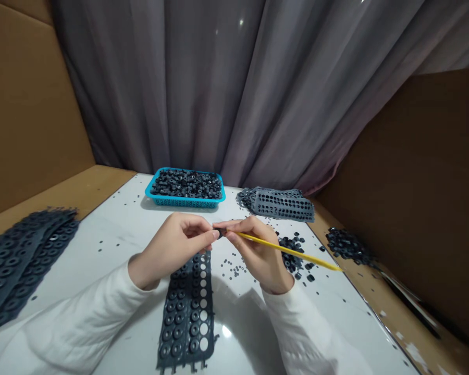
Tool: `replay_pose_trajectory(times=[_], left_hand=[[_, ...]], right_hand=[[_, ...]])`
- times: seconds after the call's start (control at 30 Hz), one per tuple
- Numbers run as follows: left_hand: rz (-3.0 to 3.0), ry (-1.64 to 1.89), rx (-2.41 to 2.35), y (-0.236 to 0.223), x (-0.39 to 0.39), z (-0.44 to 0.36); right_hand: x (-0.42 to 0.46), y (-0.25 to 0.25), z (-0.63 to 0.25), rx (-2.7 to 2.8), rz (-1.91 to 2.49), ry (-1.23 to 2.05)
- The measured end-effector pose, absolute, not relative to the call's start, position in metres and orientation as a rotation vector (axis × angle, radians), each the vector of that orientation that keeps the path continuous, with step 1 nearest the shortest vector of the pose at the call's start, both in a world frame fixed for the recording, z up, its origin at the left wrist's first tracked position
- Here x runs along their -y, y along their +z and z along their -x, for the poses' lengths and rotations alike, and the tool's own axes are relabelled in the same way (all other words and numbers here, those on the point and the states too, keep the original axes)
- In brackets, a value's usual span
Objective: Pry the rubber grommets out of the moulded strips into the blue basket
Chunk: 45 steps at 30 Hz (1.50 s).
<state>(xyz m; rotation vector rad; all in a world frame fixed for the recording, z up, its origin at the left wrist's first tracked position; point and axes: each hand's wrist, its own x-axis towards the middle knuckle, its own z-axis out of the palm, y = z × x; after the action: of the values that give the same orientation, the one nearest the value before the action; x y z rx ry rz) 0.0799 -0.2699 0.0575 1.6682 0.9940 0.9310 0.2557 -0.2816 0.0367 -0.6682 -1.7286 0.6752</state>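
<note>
My left hand [180, 239] pinches a small black rubber part [219, 232] between thumb and fingertips. In my right hand [260, 250] is a thin yellow stick [293, 250], its near tip meeting the black part; the fingers hide that tip. Below my left hand lies a dark rubber sheet [185, 312] with rows of round ring-shaped parts in it and one column of open holes along its right side. Tiny dark discs [234, 266] are scattered beside the sheet, under my right hand.
A blue basket [185, 202] full of small black parts stands at the back. Perforated sheets [283, 204] lie to its right. Black pieces are heaped near my right wrist [293, 252] and on the right cardboard [347, 246]. More ringed sheets [19, 265] lie at left; cardboard walls flank the table.
</note>
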Motion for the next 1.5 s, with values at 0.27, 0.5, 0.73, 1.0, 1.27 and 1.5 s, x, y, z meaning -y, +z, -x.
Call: replay_pose_trajectory(times=[0.27,0.5,0.73,1.0,1.27,1.5], left_hand=[[-1.737,0.928,-0.989,0.055,0.271,-0.078],[-1.825,0.919,-1.041,0.061,0.276,-0.077],[-1.798,0.956,-1.048,0.063,0.273,-0.079],[-1.769,0.961,-1.047,0.063,0.274,-0.080],[-1.737,0.962,-1.039,0.063,0.275,-0.081],[-1.725,0.964,-1.021,0.060,0.273,-0.080]], right_hand=[[0.276,0.029,-0.253,1.868,0.731,0.382],[0.270,0.028,-0.256,1.558,0.806,0.709],[0.285,0.045,-0.254,1.397,0.712,1.043],[0.288,0.049,-0.252,1.452,0.729,1.005],[0.288,0.047,-0.252,1.484,0.788,0.945],[0.288,0.042,-0.253,1.552,0.806,0.837]])
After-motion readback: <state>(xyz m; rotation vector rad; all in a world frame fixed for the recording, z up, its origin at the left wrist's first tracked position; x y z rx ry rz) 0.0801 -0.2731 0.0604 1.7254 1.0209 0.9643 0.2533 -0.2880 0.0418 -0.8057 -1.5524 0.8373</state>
